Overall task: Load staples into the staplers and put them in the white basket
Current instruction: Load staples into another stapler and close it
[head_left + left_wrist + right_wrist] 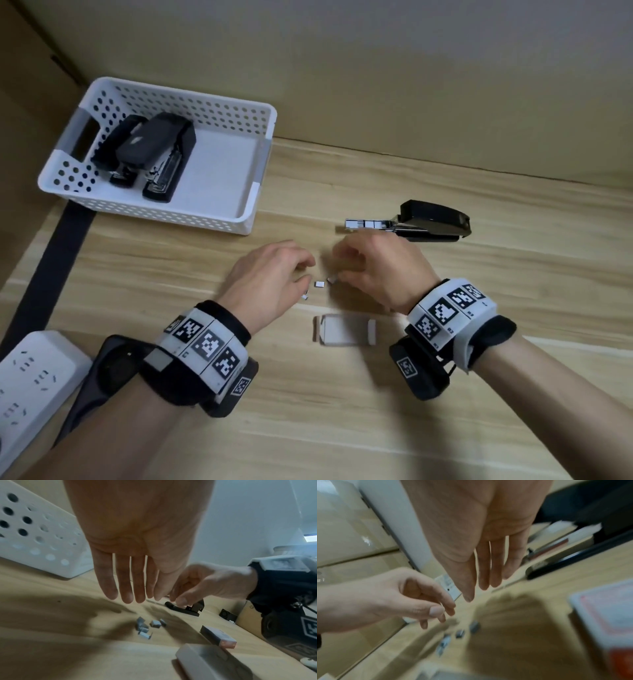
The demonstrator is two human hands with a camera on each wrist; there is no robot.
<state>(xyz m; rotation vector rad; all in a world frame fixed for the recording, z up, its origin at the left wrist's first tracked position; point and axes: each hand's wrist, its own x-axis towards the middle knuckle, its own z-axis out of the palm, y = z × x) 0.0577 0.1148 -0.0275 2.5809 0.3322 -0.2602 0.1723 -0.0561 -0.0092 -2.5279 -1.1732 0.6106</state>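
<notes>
Two black staplers (154, 150) lie in the white basket (191, 96) at the far left. A third black stapler (431, 222) lies on the table at the right, its metal magazine (368, 224) pulled out with staples in it. Small broken staple pieces (319, 284) (145, 626) (459, 633) lie scattered between my hands. My left hand (303, 270) (135, 599) hovers over them with relaxed fingers, holding nothing. My right hand (337, 267) (479, 591) hovers just right of them, fingertips close to one piece, with nothing seen in its grip.
An open staple box (344, 330) (217, 637) lies near my right wrist. A white power strip (30, 377) sits at the near left, beside a black strap (58, 260). A beige wall closes the back of the wooden table (376, 428).
</notes>
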